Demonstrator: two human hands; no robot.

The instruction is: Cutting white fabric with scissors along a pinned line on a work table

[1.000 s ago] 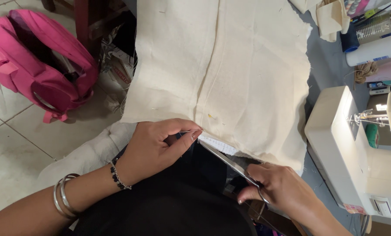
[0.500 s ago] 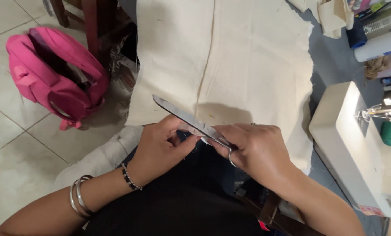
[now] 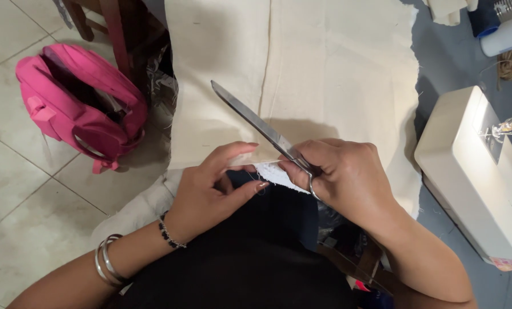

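Left hand (image 3: 213, 189): pinching the cream fabric (image 3: 324, 86) edge at 6 o'clock
Right hand (image 3: 344, 177): closed around scissors (image 3: 256, 123); blades shut, pointing to 10 o'clock
Risk: fingertips beside the blades could get nicked; loose fabric may slip
Far: sewing machine (image 3: 467, 171) at 3 o'clock; pink backpack (image 3: 78, 109) at 9 o'clock

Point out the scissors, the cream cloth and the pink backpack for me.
scissors (image 3: 250, 117): head view, on the steel blades.
cream cloth (image 3: 336, 68): head view, on its flat middle.
pink backpack (image 3: 67, 100): head view, on its top panel.
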